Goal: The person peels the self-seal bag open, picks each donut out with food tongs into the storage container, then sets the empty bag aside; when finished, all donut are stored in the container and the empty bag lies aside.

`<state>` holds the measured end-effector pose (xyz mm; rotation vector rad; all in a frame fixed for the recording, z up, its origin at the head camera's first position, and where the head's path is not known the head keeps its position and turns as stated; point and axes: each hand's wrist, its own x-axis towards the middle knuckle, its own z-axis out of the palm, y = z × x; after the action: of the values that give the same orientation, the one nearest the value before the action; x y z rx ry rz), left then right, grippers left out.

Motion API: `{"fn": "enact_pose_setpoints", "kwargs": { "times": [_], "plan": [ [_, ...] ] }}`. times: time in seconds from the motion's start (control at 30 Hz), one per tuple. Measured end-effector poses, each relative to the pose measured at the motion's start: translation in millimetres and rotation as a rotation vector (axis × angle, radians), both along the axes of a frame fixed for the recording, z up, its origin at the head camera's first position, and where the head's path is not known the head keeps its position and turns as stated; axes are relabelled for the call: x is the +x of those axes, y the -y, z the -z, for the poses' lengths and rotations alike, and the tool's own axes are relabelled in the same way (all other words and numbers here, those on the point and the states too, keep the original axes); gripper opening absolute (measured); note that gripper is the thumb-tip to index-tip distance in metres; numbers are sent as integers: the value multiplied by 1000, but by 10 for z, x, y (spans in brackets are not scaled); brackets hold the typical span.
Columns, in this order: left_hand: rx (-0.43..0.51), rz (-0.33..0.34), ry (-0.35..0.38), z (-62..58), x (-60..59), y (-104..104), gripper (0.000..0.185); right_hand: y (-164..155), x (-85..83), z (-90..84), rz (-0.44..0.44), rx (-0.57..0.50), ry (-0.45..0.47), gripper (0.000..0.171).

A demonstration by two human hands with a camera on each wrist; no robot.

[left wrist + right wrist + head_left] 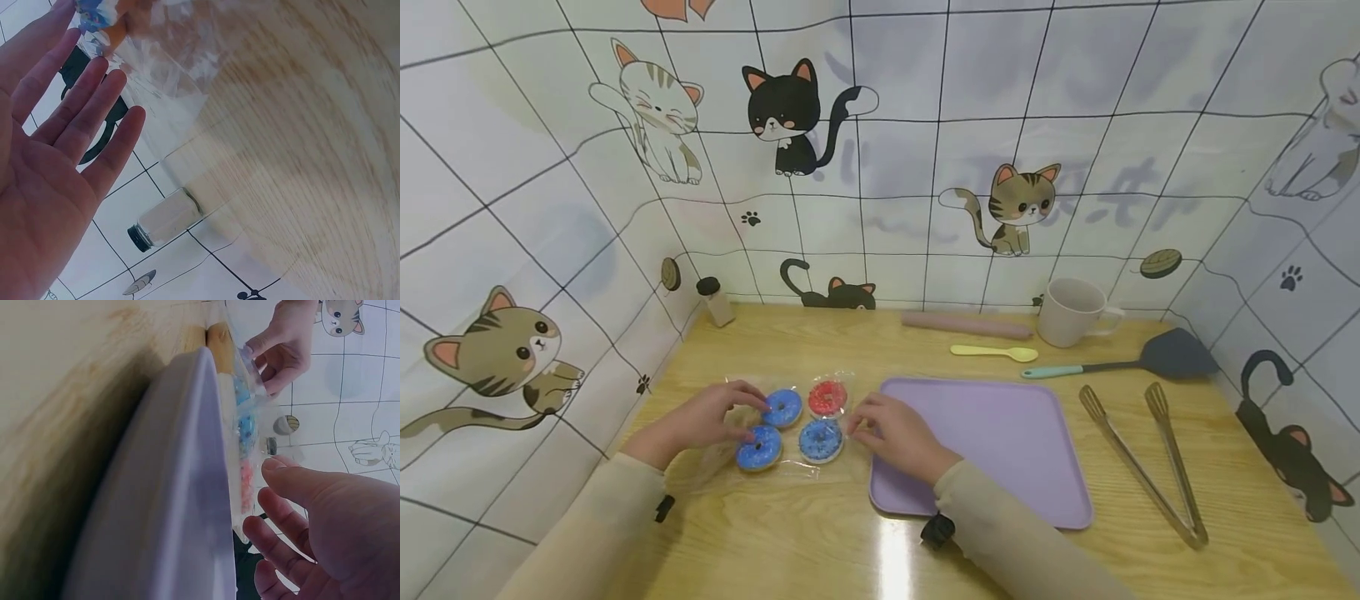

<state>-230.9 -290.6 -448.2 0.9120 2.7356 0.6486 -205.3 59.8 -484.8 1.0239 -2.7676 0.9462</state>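
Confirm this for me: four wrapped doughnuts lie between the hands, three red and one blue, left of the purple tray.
Colours are swapped: the head view shows three blue doughnuts and one red doughnut, lying between the hands, left of the purple tray.

My work surface is a light wooden table (820, 533) with a glossy finish; a bright strip of overhead light reflects off its near edge. White tile-patterned panels (925, 150) printed with cartoon cats and paw prints enclose it on the left, back and right, meeting at the two rear corners. Dark grid lines run across the panels. Faint grey shapes show through the back panel, possibly lettering, though they are too blurred for me to read. No floor or window is visible.
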Motion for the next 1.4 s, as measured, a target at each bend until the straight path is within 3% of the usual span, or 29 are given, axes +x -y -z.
{"fn": "enact_pose_setpoints", "kwargs": {
  "times": [0.2, 0.5, 0.8, 1.03, 1.27, 1.4],
  "plan": [
    [-7, -9, 13, 49, 28, 16, 39, -77, 28, 16, 24, -11, 5, 3],
    [-18, -13, 18, 83, -53, 24, 41, -180, 0, -5, 63, -48, -18, 8],
    [1, -26, 71, 73, -36, 53, 42, -259, 15, -30, 77, -41, 0, 5],
    [6, -10, 64, 45, -56, 22, 41, -320, 29, 4, 98, -18, -9, 6],
    [-5, -15, 82, 21, -45, 31, 41, -326, 74, -20, 99, -17, 41, 6],
    [11, -13, 86, 50, -29, 53, 41, -322, 77, -3, 62, -94, 85, 5]
  ]
}}
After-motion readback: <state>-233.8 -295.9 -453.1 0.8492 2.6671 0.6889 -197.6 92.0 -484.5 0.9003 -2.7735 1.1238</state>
